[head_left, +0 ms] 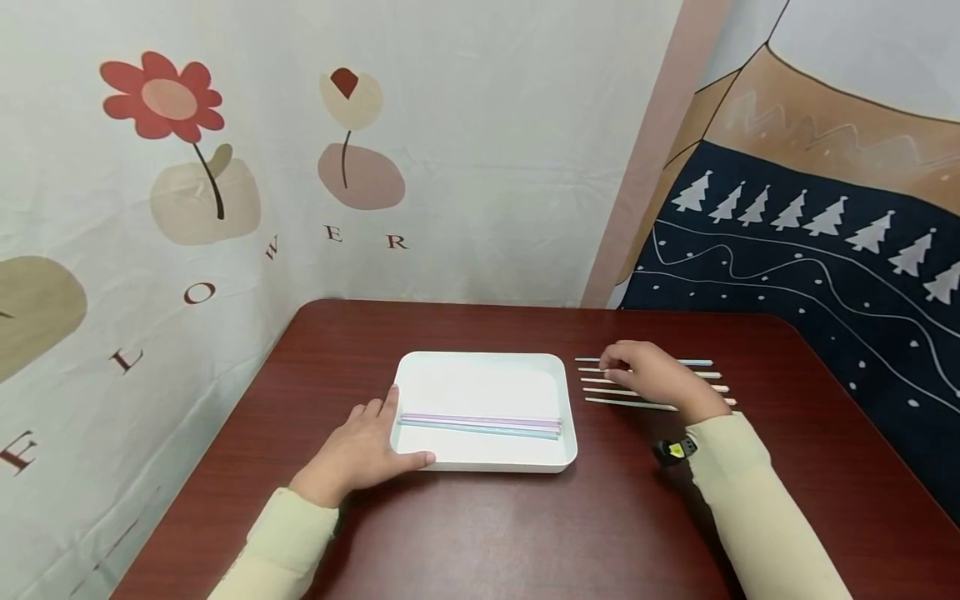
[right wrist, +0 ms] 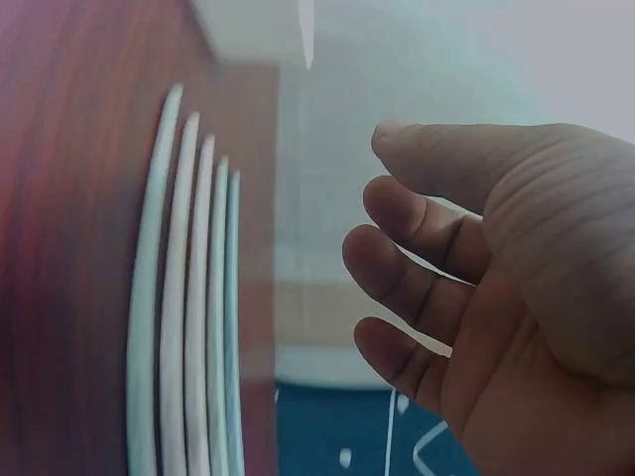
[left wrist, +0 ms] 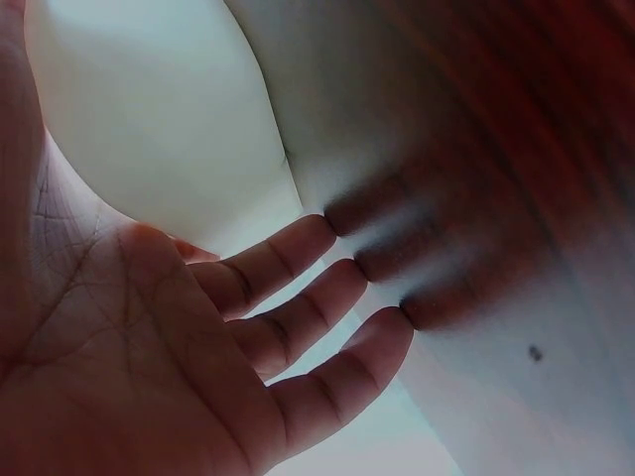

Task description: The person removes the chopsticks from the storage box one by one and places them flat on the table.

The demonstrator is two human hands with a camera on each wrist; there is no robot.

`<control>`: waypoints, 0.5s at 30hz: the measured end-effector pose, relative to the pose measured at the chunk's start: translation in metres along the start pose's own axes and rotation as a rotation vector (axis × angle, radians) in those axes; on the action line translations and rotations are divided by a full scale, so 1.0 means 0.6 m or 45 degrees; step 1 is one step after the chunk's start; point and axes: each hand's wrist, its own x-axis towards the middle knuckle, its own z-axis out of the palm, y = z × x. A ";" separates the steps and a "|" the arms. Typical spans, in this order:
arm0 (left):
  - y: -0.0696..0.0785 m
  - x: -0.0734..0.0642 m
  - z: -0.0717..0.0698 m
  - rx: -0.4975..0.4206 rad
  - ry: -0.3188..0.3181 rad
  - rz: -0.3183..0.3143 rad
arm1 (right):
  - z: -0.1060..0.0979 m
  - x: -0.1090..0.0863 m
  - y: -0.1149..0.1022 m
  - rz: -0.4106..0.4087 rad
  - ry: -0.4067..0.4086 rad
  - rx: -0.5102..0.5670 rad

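A white rectangular tray (head_left: 480, 383) lies on the table with several pink and blue chopsticks (head_left: 480, 425) side by side in it. My left hand (head_left: 360, 446) rests against the tray's left end, thumb along the front rim and fingers stretched by the side wall. In the left wrist view, fingertips (left wrist: 382, 342) come down beside the tray. To the right of the tray lies a row of several slim pale chopsticks (head_left: 626, 403). Over this row is my right hand (head_left: 652, 375), fingers loosely bent. The right wrist view shows nothing between its thumb and fingers, with the chopsticks (right wrist: 174, 297) beside it.
The dark red-brown table (head_left: 480, 533) has rounded far corners. Behind it hangs a pale cloth (head_left: 487, 167) printed with flowers and letters. A navy cloth (head_left: 795, 275) with white trees hangs at the right edge. A dark band with a yellow-green patch (head_left: 677, 451) circles the right wrist.
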 end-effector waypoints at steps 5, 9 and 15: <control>0.001 -0.001 0.000 0.006 -0.003 -0.006 | 0.009 0.035 -0.036 -0.059 -0.018 0.017; 0.001 -0.001 -0.001 0.007 -0.005 -0.016 | 0.018 0.061 -0.069 -0.075 -0.055 0.048; 0.000 0.000 -0.001 0.019 0.004 -0.012 | 0.038 0.098 -0.112 -0.117 -0.136 0.065</control>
